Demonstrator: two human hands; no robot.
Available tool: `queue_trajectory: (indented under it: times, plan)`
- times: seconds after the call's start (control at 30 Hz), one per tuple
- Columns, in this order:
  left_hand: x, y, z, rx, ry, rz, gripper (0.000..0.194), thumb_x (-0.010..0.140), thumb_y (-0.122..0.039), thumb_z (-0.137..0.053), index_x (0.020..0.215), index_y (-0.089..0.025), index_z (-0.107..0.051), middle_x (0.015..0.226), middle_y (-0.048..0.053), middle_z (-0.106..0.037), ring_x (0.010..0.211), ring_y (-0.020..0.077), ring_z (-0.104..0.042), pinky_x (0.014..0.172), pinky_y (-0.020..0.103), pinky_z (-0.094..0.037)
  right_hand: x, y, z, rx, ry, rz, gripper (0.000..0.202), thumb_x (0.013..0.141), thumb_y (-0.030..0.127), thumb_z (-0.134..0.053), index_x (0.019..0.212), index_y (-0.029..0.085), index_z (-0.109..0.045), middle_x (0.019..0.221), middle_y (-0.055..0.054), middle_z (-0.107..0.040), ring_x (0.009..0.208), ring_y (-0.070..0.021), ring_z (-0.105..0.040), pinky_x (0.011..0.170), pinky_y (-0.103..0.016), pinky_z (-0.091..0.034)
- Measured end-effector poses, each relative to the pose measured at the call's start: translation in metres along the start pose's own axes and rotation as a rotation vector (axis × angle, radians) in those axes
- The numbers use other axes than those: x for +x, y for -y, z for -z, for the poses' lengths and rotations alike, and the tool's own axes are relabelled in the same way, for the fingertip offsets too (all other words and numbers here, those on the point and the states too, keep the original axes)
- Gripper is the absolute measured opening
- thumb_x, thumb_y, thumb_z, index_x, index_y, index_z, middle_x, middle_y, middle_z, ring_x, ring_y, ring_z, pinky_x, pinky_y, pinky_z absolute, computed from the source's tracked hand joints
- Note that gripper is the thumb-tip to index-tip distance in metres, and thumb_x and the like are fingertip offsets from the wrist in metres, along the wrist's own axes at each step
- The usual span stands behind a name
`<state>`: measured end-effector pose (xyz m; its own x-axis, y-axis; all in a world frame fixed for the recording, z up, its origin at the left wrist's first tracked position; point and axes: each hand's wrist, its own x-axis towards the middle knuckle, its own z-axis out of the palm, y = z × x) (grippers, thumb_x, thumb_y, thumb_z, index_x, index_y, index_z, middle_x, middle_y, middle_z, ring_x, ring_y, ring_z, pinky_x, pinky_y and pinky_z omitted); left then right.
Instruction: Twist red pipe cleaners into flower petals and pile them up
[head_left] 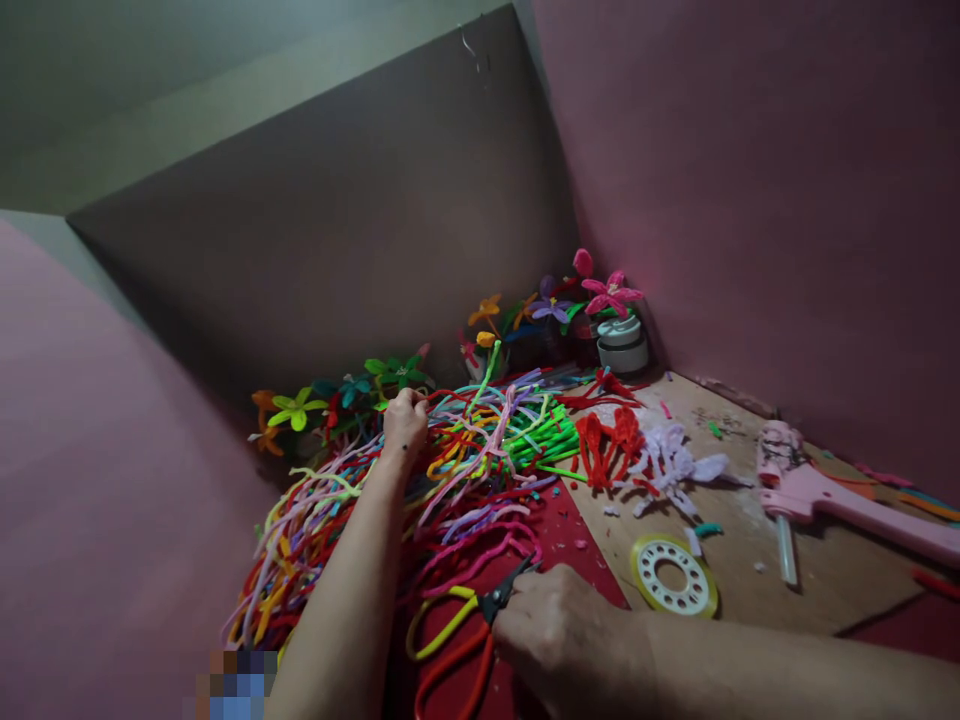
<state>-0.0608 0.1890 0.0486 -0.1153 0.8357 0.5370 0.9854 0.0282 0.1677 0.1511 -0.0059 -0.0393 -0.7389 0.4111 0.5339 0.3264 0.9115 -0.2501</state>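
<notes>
Pink walls are framing seemingly finished flowers at the far side, while fuzzy stems are lying unused leftward, left hand curling over them, right hand touching near cutters, both grips unclear.

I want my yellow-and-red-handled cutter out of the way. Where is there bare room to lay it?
On the brown board, below the pink plastic glue gun and right of the round yellow-rimmed tape roll; a narrower strip lies between that roll and the red surface. Crowded: around the left hand, where multicoloured fuzzy stems are heaped.
</notes>
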Motion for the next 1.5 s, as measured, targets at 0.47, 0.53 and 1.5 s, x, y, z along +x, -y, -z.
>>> queue_trajectory:
  times: [0.47,0.53,1.5]
  plan:
    - [-0.012,-0.008,0.017,-0.168,-0.328,-0.053,0.01,0.08,-0.02,-0.039,0.084,-0.018,-0.049,0.067,0.003,-0.056,0.064,0.0184,-0.055,0.063,0.028,-0.04,0.012,0.013,0.035,0.249,-0.154,-0.275,0.013,0.077,0.014,-0.048,0.068,0.015,-0.057,0.067,-0.004,-0.06,0.062,-0.0115,-0.051,0.055,-0.022,-0.035]
    - [-0.018,-0.01,0.018,-0.197,-0.336,-0.1,0.01,0.081,-0.022,-0.04,0.085,-0.019,-0.049,0.067,0.003,-0.056,0.063,0.018,-0.054,0.063,0.028,-0.04,0.028,0.008,0.054,0.304,-0.222,-0.323,0.015,0.077,0.01,-0.047,0.073,0.014,-0.061,0.072,-0.004,-0.061,0.066,-0.0116,-0.053,0.061,-0.022,-0.04]
    - [-0.053,-0.064,0.003,0.003,0.177,0.03,0.077,0.079,-0.06,-0.035,0.14,-0.02,-0.011,0.109,0.016,-0.061,0.097,0.0268,-0.058,0.077,0.034,-0.04,0.149,-0.12,0.1,1.328,-0.736,-0.519,0.015,0.082,0.006,-0.045,0.07,0.01,-0.052,0.051,0.0,-0.056,0.042,-0.0088,-0.054,0.05,-0.025,-0.05]
